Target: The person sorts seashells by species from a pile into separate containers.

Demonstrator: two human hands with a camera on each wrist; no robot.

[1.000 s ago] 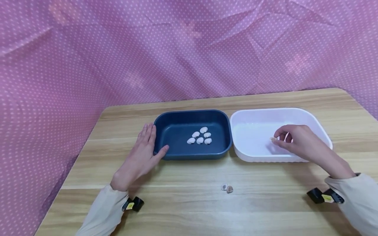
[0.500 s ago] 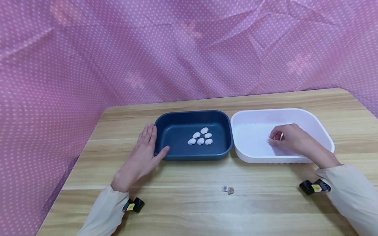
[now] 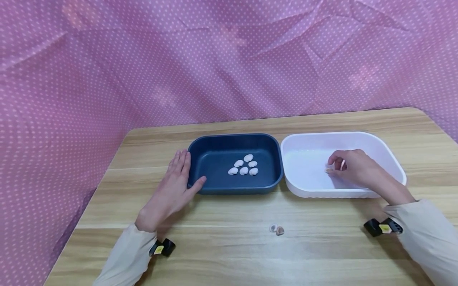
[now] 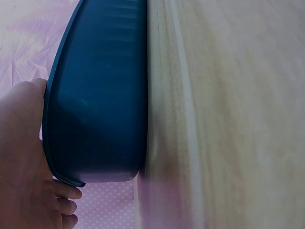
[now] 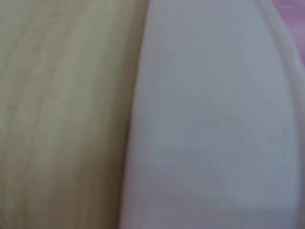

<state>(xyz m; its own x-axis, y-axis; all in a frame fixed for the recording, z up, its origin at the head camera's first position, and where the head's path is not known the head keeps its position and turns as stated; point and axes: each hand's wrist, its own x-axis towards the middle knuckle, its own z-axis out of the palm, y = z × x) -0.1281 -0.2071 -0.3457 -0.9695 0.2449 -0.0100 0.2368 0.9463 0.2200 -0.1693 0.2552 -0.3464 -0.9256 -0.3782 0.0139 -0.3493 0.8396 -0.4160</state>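
Observation:
My left hand (image 3: 169,190) rests against the left end of the dark blue tray (image 3: 234,187), fingers straight along its outside and thumb over the front rim. Several white ribbed seashells (image 3: 244,171) lie grouped on that tray's floor, right of its middle. Inside the white tray (image 3: 304,174), my right hand (image 3: 358,169) reaches down over the front rim and pinches a small pale seashell (image 3: 328,168) between thumb and forefinger, low near the floor. The fingers partly cover this shell. In the right wrist view only the white tray's outer wall (image 5: 209,119) and the tabletop show.
Two small seashells, one greyish (image 3: 273,228) and one brownish (image 3: 280,230), lie side by side on the wooden table (image 3: 229,246) in front of the trays. Both trays stand close together. A pink dotted cloth (image 3: 229,59) hangs behind the table.
My right hand has moved slightly left and lower within the white tray, bringing the pinched seashell with it. The left hand keeps its place at the blue tray.

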